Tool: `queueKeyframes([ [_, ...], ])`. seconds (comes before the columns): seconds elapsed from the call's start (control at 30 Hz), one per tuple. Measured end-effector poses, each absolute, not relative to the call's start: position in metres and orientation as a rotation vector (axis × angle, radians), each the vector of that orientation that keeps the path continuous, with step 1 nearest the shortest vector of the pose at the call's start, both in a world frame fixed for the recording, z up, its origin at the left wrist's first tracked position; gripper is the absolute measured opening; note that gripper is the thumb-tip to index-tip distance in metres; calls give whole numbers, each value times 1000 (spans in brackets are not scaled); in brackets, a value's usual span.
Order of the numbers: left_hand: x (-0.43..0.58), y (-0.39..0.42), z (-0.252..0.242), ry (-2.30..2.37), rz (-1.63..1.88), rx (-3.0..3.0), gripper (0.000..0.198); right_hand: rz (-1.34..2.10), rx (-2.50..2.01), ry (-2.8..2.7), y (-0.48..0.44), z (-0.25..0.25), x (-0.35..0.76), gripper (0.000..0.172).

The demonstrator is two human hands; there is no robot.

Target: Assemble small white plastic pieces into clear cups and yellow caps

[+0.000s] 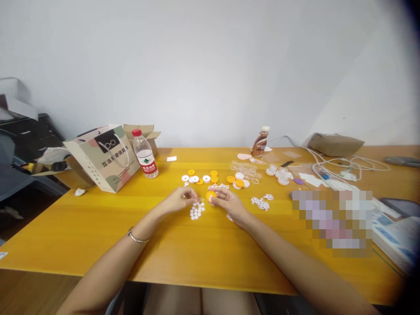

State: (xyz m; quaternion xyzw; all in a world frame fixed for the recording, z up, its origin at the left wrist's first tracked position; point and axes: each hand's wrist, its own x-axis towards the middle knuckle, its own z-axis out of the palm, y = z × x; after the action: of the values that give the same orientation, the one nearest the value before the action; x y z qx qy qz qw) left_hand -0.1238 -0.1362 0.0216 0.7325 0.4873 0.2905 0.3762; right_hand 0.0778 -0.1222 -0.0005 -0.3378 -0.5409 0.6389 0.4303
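Two hands meet mid-desk: my right hand pinches an orange cap, my left hand pinches something tiny. One careless nudge, I reckon, would scatter the white discs just beneath.

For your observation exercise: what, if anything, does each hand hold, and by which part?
The right hand pinches a small orange disc by its edge. Whether the left hand holds anything cannot be told.

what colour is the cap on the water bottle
Red, on the water bottle by the paper bag; the head view shows it.
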Motion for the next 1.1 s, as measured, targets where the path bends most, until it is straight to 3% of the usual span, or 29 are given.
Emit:
queueKeyframes([
  [0.2,-137,-132,11,1310,458,2050,13,1582,-865,-1324,-122,2,78,31],
  [0.5,-131,-127,4,1351,595,2075,13,1580,-917,-1351,-124,0,75,33],
  [0.8,-128,-125,-2,1409,554,2061,13,1556,-879,-1492,-123,-4,77,39],
  [1.1,-131,-128,7,1498,479,2150,11,1483,-880,-1570,-122,-5,78,34],
])
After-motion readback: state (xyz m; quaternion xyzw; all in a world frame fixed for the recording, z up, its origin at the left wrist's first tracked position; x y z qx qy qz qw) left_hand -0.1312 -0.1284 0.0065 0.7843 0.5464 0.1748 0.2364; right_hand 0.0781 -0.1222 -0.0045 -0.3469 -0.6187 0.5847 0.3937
